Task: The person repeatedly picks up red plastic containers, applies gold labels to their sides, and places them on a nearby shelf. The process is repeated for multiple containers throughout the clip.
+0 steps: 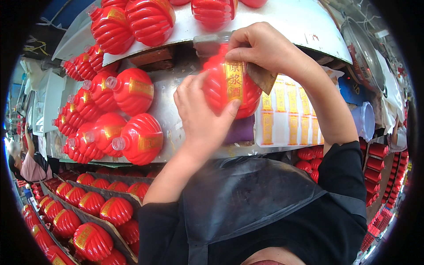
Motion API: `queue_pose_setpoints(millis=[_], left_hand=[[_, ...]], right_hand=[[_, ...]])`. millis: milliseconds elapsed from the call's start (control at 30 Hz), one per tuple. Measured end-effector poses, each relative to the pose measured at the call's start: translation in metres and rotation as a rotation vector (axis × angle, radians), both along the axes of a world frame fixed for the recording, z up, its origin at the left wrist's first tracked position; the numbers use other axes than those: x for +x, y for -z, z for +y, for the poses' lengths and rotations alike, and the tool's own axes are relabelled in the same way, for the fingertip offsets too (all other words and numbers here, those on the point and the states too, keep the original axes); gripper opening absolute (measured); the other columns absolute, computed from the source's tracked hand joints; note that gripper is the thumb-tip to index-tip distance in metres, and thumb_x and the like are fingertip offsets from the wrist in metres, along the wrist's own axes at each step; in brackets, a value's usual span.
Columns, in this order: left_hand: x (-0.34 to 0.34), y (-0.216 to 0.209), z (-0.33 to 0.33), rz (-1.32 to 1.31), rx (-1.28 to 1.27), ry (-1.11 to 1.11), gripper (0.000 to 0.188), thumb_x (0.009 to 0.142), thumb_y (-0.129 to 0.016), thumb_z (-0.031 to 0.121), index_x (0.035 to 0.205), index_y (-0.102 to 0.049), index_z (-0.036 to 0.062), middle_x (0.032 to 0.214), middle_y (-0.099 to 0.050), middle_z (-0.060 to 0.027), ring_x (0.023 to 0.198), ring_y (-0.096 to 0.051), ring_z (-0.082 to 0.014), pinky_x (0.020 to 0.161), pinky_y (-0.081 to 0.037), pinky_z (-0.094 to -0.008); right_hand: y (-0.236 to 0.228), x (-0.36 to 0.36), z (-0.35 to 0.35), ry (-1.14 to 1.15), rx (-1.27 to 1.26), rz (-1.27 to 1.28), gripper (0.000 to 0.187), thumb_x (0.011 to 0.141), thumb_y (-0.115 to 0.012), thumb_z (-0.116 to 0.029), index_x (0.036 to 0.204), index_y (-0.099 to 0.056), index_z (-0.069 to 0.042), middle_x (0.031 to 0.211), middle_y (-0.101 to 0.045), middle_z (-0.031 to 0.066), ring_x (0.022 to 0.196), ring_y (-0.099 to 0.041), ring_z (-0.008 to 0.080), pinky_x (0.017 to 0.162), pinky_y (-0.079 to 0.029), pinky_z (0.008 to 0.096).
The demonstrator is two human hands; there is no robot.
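Note:
A round red bottle (215, 90) with swirled ridges lies in front of me, its neck pointing away, against a grey block (206, 43). A gold label (234, 84) runs down its upper side. My left hand (201, 106) steadies the bottle, fingers along its left side and thumb on the label's lower end. My right hand (260, 48) is closed, its fingertips at the label's top end. From under that palm juts a flat brown scraper-like piece (264, 78). What the fingertips pinch is hidden. Beside the bottle lies a sheet of gold labels (289, 110), partly peeled off.
Several red bottles (141, 138) lie at left on the metal table (170, 137). More stand on the raised white board (282, 22) beyond. Crates of red bottles (92, 240) fill the lower left. A person (35, 163) is at far left. A white bucket (365, 121) is at right.

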State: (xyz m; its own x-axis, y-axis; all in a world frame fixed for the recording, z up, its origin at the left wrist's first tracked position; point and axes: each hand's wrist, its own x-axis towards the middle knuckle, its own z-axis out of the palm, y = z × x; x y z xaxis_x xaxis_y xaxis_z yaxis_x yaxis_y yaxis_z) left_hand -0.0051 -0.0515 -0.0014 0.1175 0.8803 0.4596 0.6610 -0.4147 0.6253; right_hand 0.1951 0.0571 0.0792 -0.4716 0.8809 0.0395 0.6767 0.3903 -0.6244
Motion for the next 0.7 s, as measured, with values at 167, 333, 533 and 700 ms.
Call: queue_pose_setpoints(millis=[167,333,533,700], left_hand=[[0.001,0.011,0.002,-0.074,-0.037,0.047,0.088,0.08,-0.085,0.03,0.148,-0.04,-0.0012,0.144,-0.042,-0.0225,0.135,-0.042,-0.0393,0.116,-0.033,-0.0497],[-0.003,0.011,0.005,-0.191,-0.027,0.113,0.084,0.085,-0.08,0.035,0.15,-0.041,0.0001,0.148,-0.042,-0.0253,0.136,-0.041,-0.0428,0.116,-0.032,-0.0533],[-0.014,-0.002,0.032,-0.01,0.104,0.234,0.066,0.095,-0.068,0.045,0.148,-0.056,0.0074,0.145,-0.048,-0.0242,0.132,-0.047,-0.0427,0.114,-0.034,-0.0519],[-0.01,-0.009,0.038,0.161,0.045,0.232,0.07,0.086,-0.076,0.039,0.147,-0.057,0.011,0.142,-0.05,-0.0235,0.13,-0.049,-0.0428,0.111,-0.04,-0.052]], right_hand=[[0.012,0.001,0.008,0.06,0.01,0.006,0.028,0.085,-0.079,-0.027,0.094,-0.077,0.0,0.079,-0.071,0.0183,0.072,-0.07,0.0306,0.068,-0.056,0.0393],[0.022,0.009,-0.004,0.28,0.104,0.065,0.03,0.094,-0.071,-0.03,0.095,-0.076,0.0,0.08,-0.071,0.0183,0.073,-0.07,0.0323,0.07,-0.055,0.0389],[0.037,0.01,-0.053,0.156,0.421,0.255,0.026,0.099,-0.068,-0.027,0.112,-0.077,-0.006,0.115,-0.072,0.0171,0.1,-0.073,0.0344,0.085,-0.058,0.0403],[0.046,0.001,-0.084,0.2,0.424,0.037,0.043,0.092,-0.072,-0.023,0.134,-0.067,-0.013,0.132,-0.065,0.0175,0.099,-0.073,0.0377,0.081,-0.061,0.0432]])
